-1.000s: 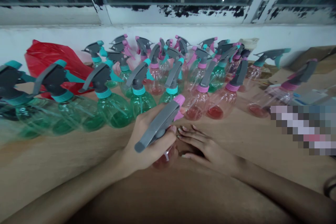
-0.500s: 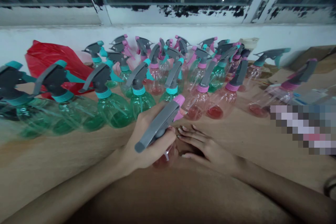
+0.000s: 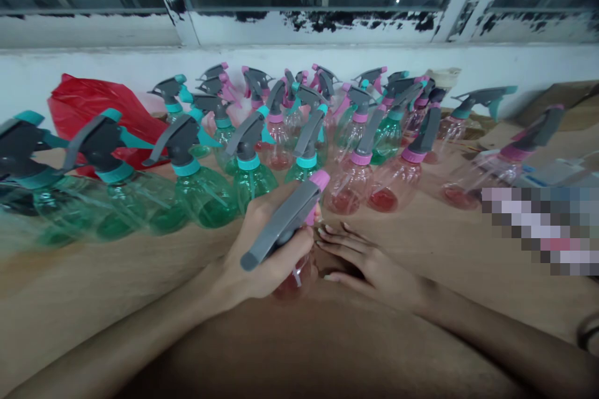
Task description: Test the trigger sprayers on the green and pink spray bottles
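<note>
My left hand [image 3: 238,265] is wrapped round the neck of a pink spray bottle [image 3: 287,218] with a grey head and pink nozzle. The bottle's clear pinkish body shows below my fingers, near the table's front. Its pink trigger is drawn in under the nozzle, with a fingertip against it. Just right of the bottle, my right hand [image 3: 369,262] lies open on the table, fingers stretched towards the bottle and holding nothing.
Green spray bottles [image 3: 206,196] line the left front, and pink spray bottles [image 3: 349,187] the right. Several more crowd behind. A red plastic bag [image 3: 93,106] lies back left, a brown cardboard piece [image 3: 556,106] back right. Behind is a white wall [image 3: 281,53] under windows.
My left fingers have pulled the pink trigger inward, closer to the bottle's neck. The bottle and my right hand have stayed in place.
</note>
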Demonstrator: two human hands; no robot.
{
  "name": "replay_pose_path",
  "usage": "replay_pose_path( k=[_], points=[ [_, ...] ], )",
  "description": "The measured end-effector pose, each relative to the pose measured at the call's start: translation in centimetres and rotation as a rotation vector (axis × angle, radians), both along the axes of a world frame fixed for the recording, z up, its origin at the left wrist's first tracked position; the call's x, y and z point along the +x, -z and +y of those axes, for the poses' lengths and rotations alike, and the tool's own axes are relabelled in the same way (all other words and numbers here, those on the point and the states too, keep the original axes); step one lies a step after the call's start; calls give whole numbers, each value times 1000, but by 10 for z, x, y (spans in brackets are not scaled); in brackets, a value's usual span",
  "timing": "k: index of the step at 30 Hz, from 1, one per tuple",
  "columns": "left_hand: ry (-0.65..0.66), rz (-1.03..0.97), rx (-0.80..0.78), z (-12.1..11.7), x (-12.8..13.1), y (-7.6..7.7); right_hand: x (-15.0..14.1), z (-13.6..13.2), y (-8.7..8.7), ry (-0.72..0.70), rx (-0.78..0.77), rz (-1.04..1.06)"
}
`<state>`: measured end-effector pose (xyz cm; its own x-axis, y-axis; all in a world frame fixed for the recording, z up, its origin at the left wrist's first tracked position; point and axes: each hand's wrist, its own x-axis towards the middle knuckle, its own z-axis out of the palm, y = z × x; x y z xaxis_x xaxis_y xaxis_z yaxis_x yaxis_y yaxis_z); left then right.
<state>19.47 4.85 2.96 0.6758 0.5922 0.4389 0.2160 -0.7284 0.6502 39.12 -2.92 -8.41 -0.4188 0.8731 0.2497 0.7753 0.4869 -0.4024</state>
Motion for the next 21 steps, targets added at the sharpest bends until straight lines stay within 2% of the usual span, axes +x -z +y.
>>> replay_pose_path(
  k=[3,17,21],
  points=[
    [30,-41,-1,0,0,2,0,0,-1,-3,-7,-7],
    [-44,-7,-91,-4,-1,7,1,0,-1,-18,-10,8],
    [-62,-44,-76,-6,1,7,0,-2,-5,-8,-25,50]
  ],
)
